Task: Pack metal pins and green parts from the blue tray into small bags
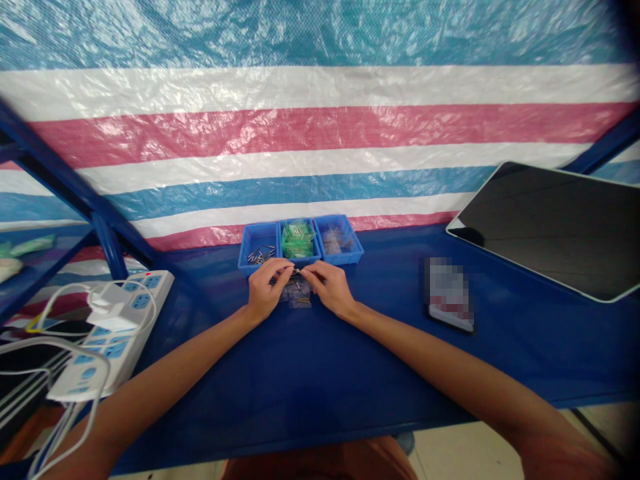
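Note:
My left hand (pixel 266 288) and my right hand (pixel 331 285) meet over the middle of the blue table, fingertips pinched close together. Between them is a small, shiny piece, too tiny to name. Just beneath my fingers lie small clear plastic bags (pixel 300 298) with little parts inside. Right behind my hands stand three joined blue bins. Loose metal pins or screws lie in the left bin (pixel 245 248). A green plastic bag (pixel 299 239) fills the middle one, and clear bags (pixel 336 240) sit in the right one.
At the left, a white power strip (pixel 150 293) carries a plugged-in charger (pixel 113 310) and loose white cables. A phone (pixel 450 297), its screen blurred out, rests on the right of the table (pixel 380 373). Beyond it stands a dark-screened monitor (pixel 555 227). Striped plastic sheeting (pixel 310 133) hangs behind.

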### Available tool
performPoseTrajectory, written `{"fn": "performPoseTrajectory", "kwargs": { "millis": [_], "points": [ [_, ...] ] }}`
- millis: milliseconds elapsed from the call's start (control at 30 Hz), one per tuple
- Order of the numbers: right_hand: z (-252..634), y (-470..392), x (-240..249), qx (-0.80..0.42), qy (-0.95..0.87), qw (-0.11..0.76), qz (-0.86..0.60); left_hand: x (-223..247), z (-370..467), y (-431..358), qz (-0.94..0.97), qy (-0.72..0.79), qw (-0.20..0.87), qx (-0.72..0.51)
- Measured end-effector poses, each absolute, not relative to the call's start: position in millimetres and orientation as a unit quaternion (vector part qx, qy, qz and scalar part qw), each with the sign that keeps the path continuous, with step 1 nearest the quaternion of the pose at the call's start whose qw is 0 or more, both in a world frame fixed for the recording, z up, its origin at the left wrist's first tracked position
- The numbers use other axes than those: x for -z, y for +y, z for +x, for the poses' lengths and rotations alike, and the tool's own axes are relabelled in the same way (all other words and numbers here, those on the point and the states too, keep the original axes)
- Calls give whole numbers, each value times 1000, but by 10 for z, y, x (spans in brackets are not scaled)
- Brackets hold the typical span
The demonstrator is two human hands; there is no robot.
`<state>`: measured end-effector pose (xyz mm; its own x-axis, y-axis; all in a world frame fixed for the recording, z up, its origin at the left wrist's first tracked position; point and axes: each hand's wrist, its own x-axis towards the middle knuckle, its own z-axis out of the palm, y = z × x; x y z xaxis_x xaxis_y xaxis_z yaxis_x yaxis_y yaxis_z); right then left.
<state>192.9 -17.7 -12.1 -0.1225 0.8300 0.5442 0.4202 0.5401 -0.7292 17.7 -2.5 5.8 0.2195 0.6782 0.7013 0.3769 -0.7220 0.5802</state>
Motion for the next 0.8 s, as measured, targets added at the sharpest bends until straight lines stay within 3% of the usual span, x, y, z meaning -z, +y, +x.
{"fn": "performPoseTrajectory", "kwargs": {
  "millis": [300, 567, 800],
  "points": [
    [1933, -217, 87, -222, -691, 519, -453, 27, 173, 1, 739, 349, 237, -526],
    [1934, -222, 102, -210, -687, 531, -450, -10, 155, 26, 789, 353, 137, -484],
    [1937, -230, 87, -207, -684, 535, -451, 56, 166, 51, 753, 366, 141, -528]
  ]
}}
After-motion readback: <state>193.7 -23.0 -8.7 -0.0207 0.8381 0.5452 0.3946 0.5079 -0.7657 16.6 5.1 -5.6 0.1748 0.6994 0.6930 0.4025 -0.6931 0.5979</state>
